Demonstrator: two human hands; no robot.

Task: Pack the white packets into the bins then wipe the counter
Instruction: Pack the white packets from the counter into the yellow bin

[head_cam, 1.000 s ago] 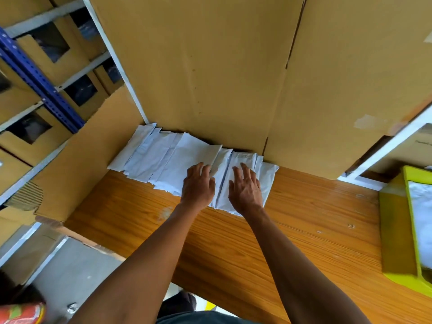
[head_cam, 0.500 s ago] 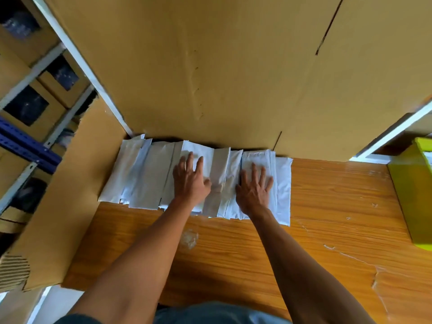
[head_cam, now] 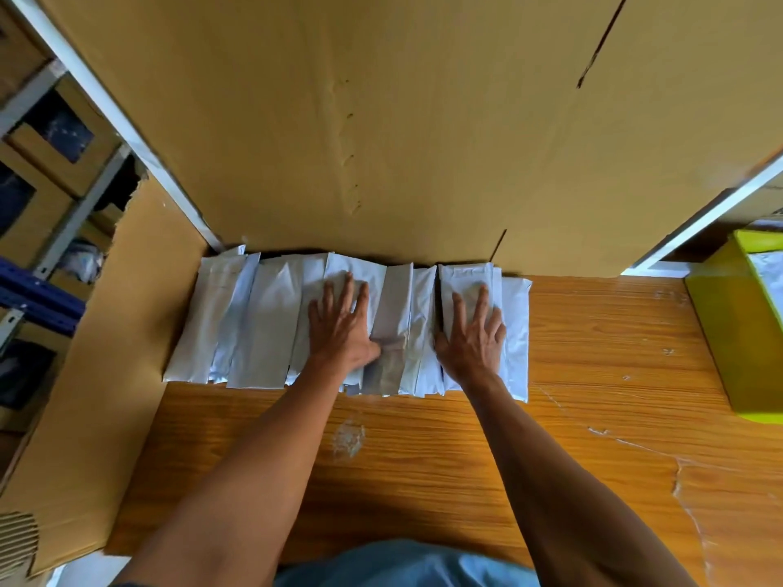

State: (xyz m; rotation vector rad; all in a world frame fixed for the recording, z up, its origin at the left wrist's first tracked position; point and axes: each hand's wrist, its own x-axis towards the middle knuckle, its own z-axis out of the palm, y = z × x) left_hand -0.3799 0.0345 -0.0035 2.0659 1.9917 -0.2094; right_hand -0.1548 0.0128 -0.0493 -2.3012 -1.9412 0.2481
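Note:
Several white packets (head_cam: 262, 328) lie in an overlapping row on the wooden counter (head_cam: 423, 468), pushed against a tall cardboard wall. My left hand (head_cam: 341, 326) lies flat with straight fingers on the packets at the row's middle. My right hand (head_cam: 472, 328) lies flat on the packets near the row's right end. A yellow-green bin (head_cam: 733, 332) stands at the right edge of the counter, with something white inside it.
A large cardboard sheet (head_cam: 402, 120) rises behind the packets. A lower cardboard panel (head_cam: 106, 353) closes off the counter's left side, with metal shelving and cardboard boxes (head_cam: 46, 154) beyond it. A whitish smudge (head_cam: 348, 438) marks the counter.
The view has swung from the left to face the packets squarely. Both hands stay flat on the row, which now looks more compact and squared up.

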